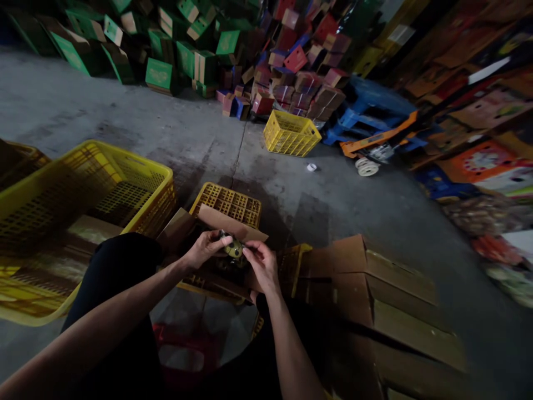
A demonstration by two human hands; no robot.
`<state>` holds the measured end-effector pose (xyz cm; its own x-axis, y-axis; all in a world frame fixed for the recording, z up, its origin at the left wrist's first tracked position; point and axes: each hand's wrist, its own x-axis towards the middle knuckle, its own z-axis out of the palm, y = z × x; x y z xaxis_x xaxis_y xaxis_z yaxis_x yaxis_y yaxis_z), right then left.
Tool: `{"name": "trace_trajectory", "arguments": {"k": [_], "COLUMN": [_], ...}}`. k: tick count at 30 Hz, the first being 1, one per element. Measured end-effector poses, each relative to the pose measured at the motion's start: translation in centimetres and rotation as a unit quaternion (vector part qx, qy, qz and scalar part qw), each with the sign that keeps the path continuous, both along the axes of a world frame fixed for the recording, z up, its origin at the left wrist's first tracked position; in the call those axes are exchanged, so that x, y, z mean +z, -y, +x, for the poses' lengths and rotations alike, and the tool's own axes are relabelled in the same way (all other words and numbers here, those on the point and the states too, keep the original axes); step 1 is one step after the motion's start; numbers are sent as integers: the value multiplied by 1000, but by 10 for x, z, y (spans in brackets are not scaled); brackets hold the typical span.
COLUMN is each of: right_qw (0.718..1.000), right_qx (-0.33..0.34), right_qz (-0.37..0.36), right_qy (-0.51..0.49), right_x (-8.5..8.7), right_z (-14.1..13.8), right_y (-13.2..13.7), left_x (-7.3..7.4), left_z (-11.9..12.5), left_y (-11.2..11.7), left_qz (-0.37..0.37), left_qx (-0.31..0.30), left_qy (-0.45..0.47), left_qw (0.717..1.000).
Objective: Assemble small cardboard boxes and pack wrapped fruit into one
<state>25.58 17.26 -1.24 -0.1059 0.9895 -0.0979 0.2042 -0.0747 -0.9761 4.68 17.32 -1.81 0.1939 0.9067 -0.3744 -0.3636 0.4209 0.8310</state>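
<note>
Both my hands hold a small yellow-green object with dark spots [234,249]; its exact kind I cannot make out. My left hand [204,250] pinches its left side, thumb on top. On its right side, the fingers of my right hand [264,263] are closed. Below the hands stands an open cardboard box [231,223], flaps up, with dark contents that are hard to tell apart. Under and behind the box is a yellow plastic crate [229,201] with a grid surface.
A large yellow crate [152,169] with cardboard inside stands at left. Folded brown cartons [400,283] lie at right. Farther off are a small yellow crate [287,136], an orange pallet jack [378,136], blue pallets [370,105] and piled green boxes [160,75].
</note>
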Motion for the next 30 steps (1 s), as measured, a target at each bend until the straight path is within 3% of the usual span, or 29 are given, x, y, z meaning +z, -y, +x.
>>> {"name": "trace_trajectory", "arguments": {"k": [6,10,17,22,30], "right_qw": [994,987,989,993,990], "right_qx": [45,38,19,18,7], "right_qz": [-74,-121,-108,-90,-99], "right_qy": [-72,-98,-99,-68,-98], "right_x": [-6,-9,-6,-5,-4], "right_z": [-5,-6,-6,-4,-5], "right_y": [1,3,2,1,2], "left_x": [-7,-8,-2,-5,-4], "left_z": [-1,-2,0,1,0], "left_y": [-3,-3,0,1,3], "left_qz": [-2,-2,41,160,185], "left_qx": [43,53,42,93,74], "left_qy": [11,6,-59,-207,-231], "left_qw": [999,999,997,961,952]}}
